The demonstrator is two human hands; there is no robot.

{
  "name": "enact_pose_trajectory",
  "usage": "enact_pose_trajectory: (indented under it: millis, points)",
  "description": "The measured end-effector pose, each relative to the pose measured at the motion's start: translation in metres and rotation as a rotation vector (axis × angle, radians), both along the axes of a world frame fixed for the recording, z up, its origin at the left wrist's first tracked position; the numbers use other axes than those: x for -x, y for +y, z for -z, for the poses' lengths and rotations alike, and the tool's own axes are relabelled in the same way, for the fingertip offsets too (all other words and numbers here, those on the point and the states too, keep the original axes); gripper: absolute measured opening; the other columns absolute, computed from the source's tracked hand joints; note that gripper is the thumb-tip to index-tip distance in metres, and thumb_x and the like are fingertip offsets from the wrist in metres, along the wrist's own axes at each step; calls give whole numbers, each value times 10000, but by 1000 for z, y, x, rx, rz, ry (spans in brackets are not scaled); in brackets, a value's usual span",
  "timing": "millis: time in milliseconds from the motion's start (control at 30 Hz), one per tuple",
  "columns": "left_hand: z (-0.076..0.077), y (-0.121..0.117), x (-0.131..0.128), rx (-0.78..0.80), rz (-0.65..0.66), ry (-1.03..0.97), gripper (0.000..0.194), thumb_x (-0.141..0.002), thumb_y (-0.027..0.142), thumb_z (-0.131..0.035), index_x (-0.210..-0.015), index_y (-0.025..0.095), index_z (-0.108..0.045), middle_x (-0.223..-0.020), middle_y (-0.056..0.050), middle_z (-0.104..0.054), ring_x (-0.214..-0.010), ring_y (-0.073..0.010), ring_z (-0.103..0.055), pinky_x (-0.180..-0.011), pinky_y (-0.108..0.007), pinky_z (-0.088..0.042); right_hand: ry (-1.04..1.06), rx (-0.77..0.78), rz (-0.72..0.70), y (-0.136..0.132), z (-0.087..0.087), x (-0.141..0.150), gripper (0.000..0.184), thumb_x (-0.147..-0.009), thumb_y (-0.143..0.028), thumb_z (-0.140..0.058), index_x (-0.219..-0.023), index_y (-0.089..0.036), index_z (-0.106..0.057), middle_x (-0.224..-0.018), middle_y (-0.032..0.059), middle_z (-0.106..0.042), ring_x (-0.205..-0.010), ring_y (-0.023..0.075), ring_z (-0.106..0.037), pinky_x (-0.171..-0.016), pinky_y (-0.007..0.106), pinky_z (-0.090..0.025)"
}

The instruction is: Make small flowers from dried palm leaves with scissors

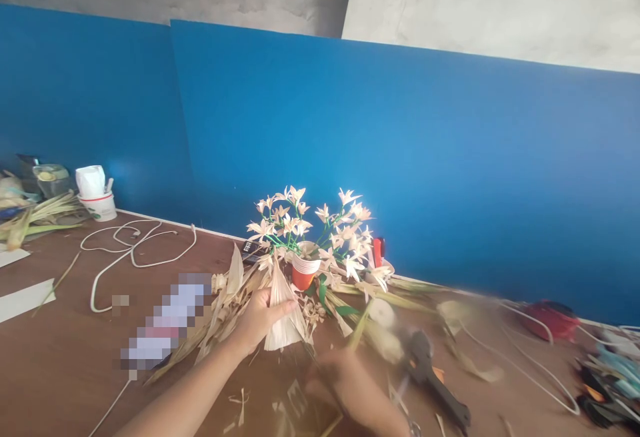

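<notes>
Husk (284,329) in left hand (260,320): pale, dry, pleated, narrow tip up, fanned out wide at the bottom. Left thumb lies flat across its front, fingers behind, closed on it. Husk sits at centre of table (75,364), just in front of cup (304,272), partly overlapping it in view.

Right hand (345,380) is motion-blurred, low over table, to the right of husk and apart from left hand. Can't tell how far its fingers are open or whether they hold anything; dark thin streak beside them, too blurred to name.

Cup is red and white, upright. Cream flowers (287,224) on green stems spread to both sides of it, more than one bunch; can't tell if every stem stands in it. Pile (227,314) of dry leaves lies left of husk, scraps (243,407) nearer the front edge of view. Green leaf (345,310) right of cup, white roll (383,312) near it.

Glue gun (430,370), dark, lies right of right hand. Pixelated item (167,327) left of pile. White cable (133,248) loops behind that, tub (100,208) at far left by blue panel (400,157). Red thing (547,322) far right, blurred.
</notes>
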State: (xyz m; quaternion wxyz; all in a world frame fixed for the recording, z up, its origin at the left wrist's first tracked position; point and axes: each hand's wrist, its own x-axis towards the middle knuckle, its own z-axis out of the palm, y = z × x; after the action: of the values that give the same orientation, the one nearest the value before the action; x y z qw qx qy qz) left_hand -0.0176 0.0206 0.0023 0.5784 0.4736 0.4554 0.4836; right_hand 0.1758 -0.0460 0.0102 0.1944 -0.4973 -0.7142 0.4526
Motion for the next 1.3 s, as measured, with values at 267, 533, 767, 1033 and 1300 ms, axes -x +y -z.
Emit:
enact_pose_trajectory:
  millis: [267, 533, 767, 1033, 1300]
  points:
    - [1, -5, -10, 24, -139, -42, 317, -609, 380, -768, -799, 129, -725, -702, -61, -720, -648, -209, -646, -594, -272, -485, -28, -25, 65, 1, 5, -2, 253, -711, -388, -698, -696, -137, -726, -618, 5, -607, -578, 106, -485, -561, 200, -388]
    - [6, -12, -19, 18, -296, -85, 365, -603, 409, -775, -809, 112, -723, -703, -71, -722, -689, -229, -651, -616, -283, -488, -35, -55, 107, 1, 5, -1, 204, -706, -333, -697, -696, -133, -731, -612, 13, -614, -578, 115, -490, -550, 202, -384]
    - [4, -16, -24, 76, -267, -197, 345, -590, 382, -794, -800, 123, -706, -698, -57, -716, -657, -207, -648, -605, -273, -492, -33, -43, 126, 1, 4, 1, 156, -698, -294, -698, -717, -147, -747, -612, 13, -617, -575, 118, -497, -542, 206, -378]
    - [2, -13, -27, 119, -221, -277, 370, -583, 361, -808, -833, 113, -693, -684, -56, -705, -625, -185, -636, -593, -268, -492, -31, -49, 154, 2, 8, 0, 142, -699, -278, -692, -691, -142, -729, -586, 4, -602, -555, 109, -478, -538, 202, -377]
    - [-4, -16, -38, 101, -252, -293, 361, -586, 368, -801, -818, 117, -687, -638, -34, -687, -577, -171, -624, -541, -245, -474, 19, -85, 238, 3, 18, 4, 244, -693, -373, -695, -675, -129, -701, -573, 4, -586, -541, 111, -482, -515, 203, -383]
